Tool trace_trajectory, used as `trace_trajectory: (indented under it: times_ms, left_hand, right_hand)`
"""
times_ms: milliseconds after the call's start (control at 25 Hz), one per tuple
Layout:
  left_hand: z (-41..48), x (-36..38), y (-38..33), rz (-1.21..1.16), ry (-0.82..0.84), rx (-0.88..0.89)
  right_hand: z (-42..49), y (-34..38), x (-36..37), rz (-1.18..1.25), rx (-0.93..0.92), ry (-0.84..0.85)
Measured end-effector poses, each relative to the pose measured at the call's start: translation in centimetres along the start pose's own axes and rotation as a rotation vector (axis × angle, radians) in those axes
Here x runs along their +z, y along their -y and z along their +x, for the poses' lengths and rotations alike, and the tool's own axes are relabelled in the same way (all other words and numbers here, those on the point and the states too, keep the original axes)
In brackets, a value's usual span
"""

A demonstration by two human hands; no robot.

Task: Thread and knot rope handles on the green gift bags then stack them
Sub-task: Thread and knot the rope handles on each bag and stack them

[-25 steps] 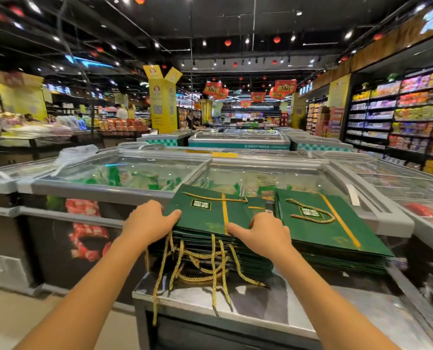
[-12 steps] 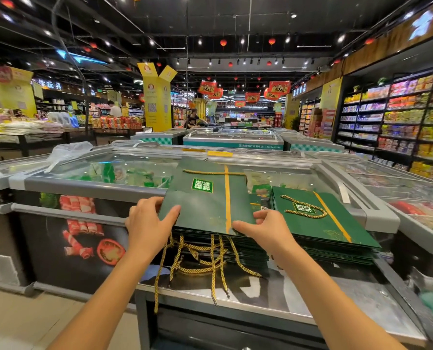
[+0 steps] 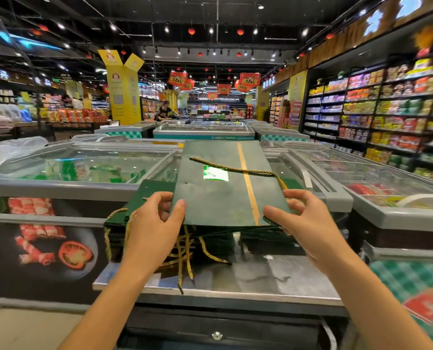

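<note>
In the head view, both hands held one flat green gift bag raised above the near steel counter. The left hand pinched its near left corner, thumb on top and fingers beneath. The right hand gripped the near right corner the same way, with its other fingers curled at the bag's right edge. A gold rope handle lay across the bag's upper face, so at least one handle looked fitted.

Below the bag sat the left stack of green bags, with loose gold ropes hanging over the counter's near edge. The right stack lay just beside it, mostly hidden by the raised bag. The step appeared to be lifting the top bag clear of the left stack. Next it would need either turning over for a second handle or carrying right and setting square on the right stack; the frame could not settle which.

As for writing, the bag carried a small label left of a gold stripe, but glare washed it out. A far yellow pillar showed a QR code and a logo too small to read. The red banners hanging further back bore yellow characters, too blurred to make out. Packets on the right shelves were illegible. The freezer chest to the left showed no readable text.
</note>
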State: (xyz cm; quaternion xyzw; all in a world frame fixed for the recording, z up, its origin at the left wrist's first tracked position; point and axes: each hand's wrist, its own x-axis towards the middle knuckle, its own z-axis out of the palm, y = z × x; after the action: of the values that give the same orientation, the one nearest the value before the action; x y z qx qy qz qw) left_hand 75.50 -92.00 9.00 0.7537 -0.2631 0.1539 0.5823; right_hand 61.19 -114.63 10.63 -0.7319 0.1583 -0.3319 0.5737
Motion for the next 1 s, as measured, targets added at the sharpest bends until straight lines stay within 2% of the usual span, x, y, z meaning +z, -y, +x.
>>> trace_trajectory:
  times_ms: [160,280,480,560,720,800,880,1000]
  left_hand:
    - [-1.9,4.1,-1.2,-0.148,0.157,-0.036]
    - [-2.9,6.7,-0.9,-0.130,0.264,-0.069]
    - [-4.4,9.6,0.6,-0.060,0.382,-0.168]
    - [-4.7,10.0,1.3,-0.028,0.421,-0.198]
    - [-4.4,9.7,2.0,-0.117,0.417,-0.299]
    - [-4.3,9.5,2.2,-0.129,0.413,-0.316]
    - [-4.5,9.4,2.4,-0.121,0.423,-0.308]
    - [-4.6,9.5,2.3,-0.132,0.422,-0.316]
  right_hand:
    - [-2.3,-1.9,-4.8,-0.010,0.015,-0.100]
    - [-3.3,-3.9,-7.5,-0.076,0.028,-0.170]
    - [-4.3,-7.8,-9.3,-0.271,0.134,-0.153]
    - [-4.5,-8.4,-9.3,-0.401,0.136,-0.152]
    - [-3.9,-8.4,-9.3,-0.621,0.095,-0.100]
    - [-3.2,-8.5,-9.6,-0.624,0.036,-0.141]
    - [-2.4,-8.9,-10.7,-0.573,0.003,-0.253]
    - [-2.0,-9.5,-12.7,-0.474,0.054,-0.372]
